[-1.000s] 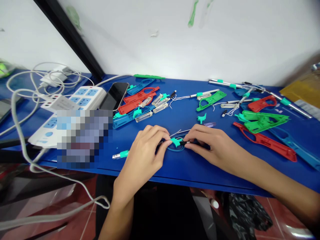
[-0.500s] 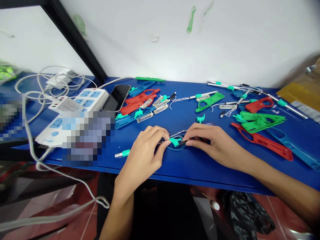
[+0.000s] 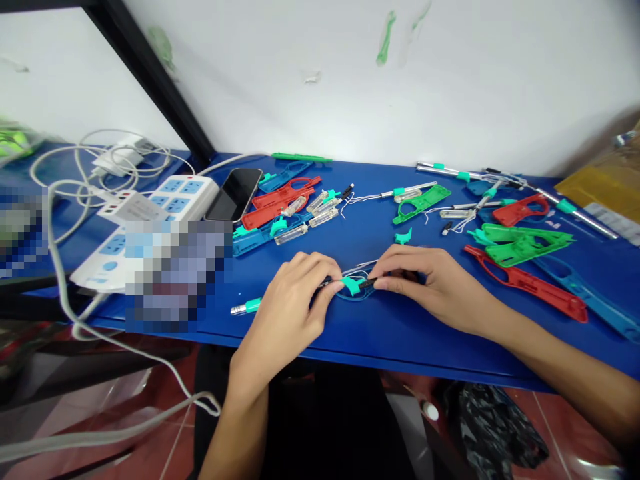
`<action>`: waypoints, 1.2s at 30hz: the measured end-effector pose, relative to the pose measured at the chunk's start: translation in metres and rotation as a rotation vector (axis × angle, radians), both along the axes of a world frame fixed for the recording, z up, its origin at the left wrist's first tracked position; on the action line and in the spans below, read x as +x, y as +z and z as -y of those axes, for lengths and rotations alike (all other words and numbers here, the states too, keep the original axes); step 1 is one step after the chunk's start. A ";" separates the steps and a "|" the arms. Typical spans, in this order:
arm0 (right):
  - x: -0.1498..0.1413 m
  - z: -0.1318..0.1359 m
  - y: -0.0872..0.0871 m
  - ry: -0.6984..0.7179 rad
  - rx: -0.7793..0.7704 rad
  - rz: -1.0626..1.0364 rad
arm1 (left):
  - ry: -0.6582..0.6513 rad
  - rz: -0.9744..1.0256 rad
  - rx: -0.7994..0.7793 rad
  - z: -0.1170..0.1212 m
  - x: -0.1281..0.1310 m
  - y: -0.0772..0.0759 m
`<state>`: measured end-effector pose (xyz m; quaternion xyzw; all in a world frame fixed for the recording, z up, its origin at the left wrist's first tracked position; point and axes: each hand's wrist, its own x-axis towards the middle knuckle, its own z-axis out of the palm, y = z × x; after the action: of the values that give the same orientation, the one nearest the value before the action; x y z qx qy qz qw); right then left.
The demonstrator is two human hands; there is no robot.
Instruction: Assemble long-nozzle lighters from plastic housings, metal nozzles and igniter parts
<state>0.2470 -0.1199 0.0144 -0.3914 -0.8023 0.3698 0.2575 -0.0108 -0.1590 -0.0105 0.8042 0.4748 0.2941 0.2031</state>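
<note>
My left hand (image 3: 293, 303) and my right hand (image 3: 425, 283) meet near the front middle of the blue table (image 3: 350, 333). Both pinch a thin metal rod (image 3: 245, 307) with teal fittings; its silver end sticks out left of my left hand. Between my fingertips sits a small teal clip (image 3: 351, 285) over a blue plastic handle piece (image 3: 356, 295) lying flat on the table. A thin white thread trails by the clip. A loose teal clip (image 3: 403, 236) lies just beyond my right hand.
Red, blue and green plastic handle halves (image 3: 525, 243) and metal rods (image 3: 450, 172) are scattered across the back and right. A dark phone (image 3: 234, 194) and white power strips (image 3: 150, 220) with cables lie at the left. A yellow-brown package (image 3: 600, 187) sits far right.
Both hands keep pinching the rod and clip; my fingers have only shifted slightly. The view has drifted a little.
</note>
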 end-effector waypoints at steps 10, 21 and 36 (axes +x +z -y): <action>-0.003 0.003 0.003 -0.075 -0.068 -0.016 | 0.003 -0.032 0.005 0.001 0.002 0.001; -0.003 0.003 0.003 -0.101 -0.112 0.000 | 0.027 -0.024 0.032 0.001 0.003 0.003; -0.002 0.001 -0.003 -0.071 0.004 -0.012 | 0.010 0.054 0.032 -0.001 0.003 0.001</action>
<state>0.2450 -0.1210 0.0116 -0.4170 -0.7870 0.3614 0.2761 -0.0077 -0.1584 -0.0099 0.7967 0.4684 0.3244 0.2017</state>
